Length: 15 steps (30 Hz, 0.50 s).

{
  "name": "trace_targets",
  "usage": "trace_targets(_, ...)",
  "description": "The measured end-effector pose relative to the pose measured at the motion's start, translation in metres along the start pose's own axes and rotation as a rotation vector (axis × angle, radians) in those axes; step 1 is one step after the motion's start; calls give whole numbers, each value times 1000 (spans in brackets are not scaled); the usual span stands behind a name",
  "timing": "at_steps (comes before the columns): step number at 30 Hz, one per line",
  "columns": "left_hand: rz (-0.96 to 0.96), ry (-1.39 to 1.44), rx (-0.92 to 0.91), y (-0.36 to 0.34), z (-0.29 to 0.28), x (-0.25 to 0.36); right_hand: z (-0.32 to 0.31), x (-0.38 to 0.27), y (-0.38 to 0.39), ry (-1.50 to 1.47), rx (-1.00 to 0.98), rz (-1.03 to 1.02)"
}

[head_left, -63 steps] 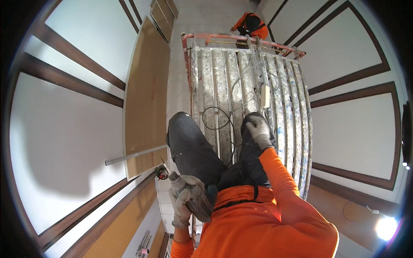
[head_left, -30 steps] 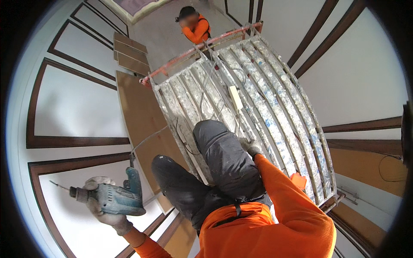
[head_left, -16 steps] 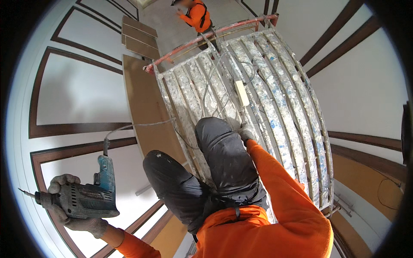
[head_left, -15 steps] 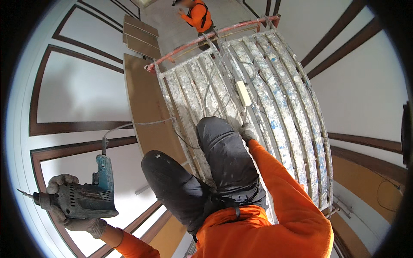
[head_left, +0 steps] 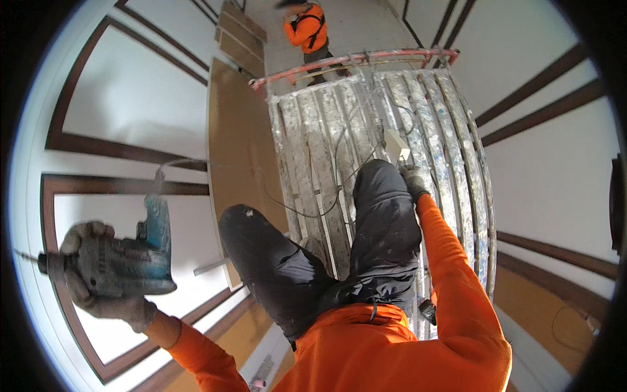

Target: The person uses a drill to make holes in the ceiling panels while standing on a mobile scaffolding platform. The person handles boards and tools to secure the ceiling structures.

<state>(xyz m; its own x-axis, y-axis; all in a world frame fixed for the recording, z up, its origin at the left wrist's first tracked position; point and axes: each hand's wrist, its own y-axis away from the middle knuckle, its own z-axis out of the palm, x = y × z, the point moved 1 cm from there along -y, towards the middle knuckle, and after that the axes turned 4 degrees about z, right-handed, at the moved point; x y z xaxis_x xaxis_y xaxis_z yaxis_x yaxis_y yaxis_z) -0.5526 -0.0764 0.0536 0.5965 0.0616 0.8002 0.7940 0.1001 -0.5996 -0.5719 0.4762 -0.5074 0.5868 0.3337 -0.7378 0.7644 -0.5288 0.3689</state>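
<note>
In my gloved left hand [head_left: 108,310] is a power drill [head_left: 124,264] with a dark body and teal handle. My fingers are wrapped round its front, near the chuck, and the bit points left. A cord rises from its handle and crosses toward the platform. My gloved right hand [head_left: 415,181] is low at the slatted platform [head_left: 326,121], beyond my knee. Its fingers are curled and partly hidden. Right beside it is a pale box-shaped power strip [head_left: 396,145], tilted; whether the hand grips it or its cable is unclear.
Grey cables loop over the paint-spattered slats. A red rail [head_left: 356,60] bounds the platform's far end, with a person in orange [head_left: 310,29] standing beyond it. A brown board [head_left: 241,137] leans along the left, by white wall panels [head_left: 140,91] with dark trim.
The view has shifted, so the platform sits further right. My right hand is nearer the power strip, which looks more tilted. The drill stays in my left hand, slightly blurred.
</note>
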Motion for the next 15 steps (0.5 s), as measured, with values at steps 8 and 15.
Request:
trace_targets(8,-47,255,-62,8,9,-46,-61,-20,-81,-644,-155,142)
trace_targets(15,-41,223,-131,5,26,-27,-118,-88,-140,-1280,-170,293)
